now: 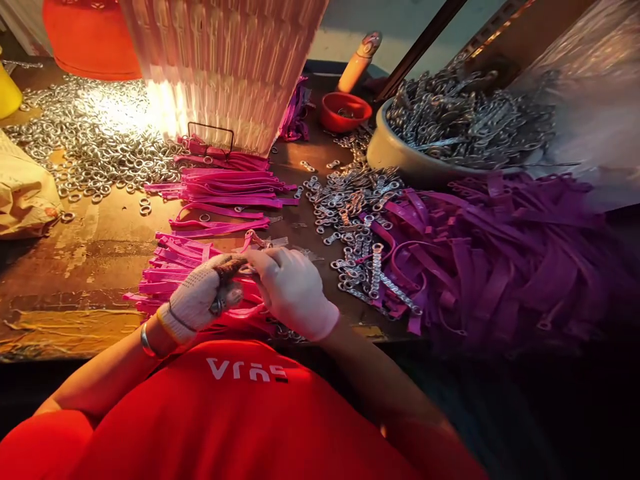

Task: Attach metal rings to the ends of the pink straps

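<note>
Item: my left hand (195,300), knit-gloved, fingers curled closed around small metal pieces (219,307). Item: my right hand (295,290), white-gloved, fingertips pinched together at a metal ring (247,270). Item: pink straps (173,267), which lay beneath both hands on the worn table (100,233).
</note>
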Demonstrator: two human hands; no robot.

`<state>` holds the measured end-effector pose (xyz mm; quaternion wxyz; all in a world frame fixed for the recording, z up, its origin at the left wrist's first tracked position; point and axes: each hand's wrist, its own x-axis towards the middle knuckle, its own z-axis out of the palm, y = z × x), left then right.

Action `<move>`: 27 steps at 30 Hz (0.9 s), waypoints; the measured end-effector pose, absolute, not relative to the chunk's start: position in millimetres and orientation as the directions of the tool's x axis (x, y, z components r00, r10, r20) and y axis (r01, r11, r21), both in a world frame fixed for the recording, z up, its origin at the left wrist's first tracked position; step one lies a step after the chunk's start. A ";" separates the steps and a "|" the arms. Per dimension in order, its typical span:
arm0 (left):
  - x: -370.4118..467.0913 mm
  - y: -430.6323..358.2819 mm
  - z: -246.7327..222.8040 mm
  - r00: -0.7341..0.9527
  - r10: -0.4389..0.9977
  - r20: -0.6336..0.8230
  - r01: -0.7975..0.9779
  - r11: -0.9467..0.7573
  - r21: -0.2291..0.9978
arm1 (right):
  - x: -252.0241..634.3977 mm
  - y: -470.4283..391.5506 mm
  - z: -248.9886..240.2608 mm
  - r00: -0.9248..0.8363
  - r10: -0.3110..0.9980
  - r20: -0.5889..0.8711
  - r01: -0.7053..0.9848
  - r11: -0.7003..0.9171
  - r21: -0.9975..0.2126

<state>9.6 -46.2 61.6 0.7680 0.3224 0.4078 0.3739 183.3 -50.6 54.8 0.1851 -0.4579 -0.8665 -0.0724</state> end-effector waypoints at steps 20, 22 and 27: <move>40.3 59.8 51.1 0.479 0.863 -0.160 0.638 -0.216 0.739 | 203.5 -57.8 42.3 0.023 0.854 0.520 0.756 0.326 -0.568; 55.7 97.6 32.2 0.470 0.861 -0.195 0.831 -0.357 0.427 | 213.8 -57.4 40.1 0.105 0.877 0.469 0.673 0.284 -0.683; 83.4 137.6 -2.8 0.422 0.873 -0.243 0.890 -0.347 0.297 | 230.2 -58.6 30.4 0.179 0.932 0.316 0.578 0.160 -0.800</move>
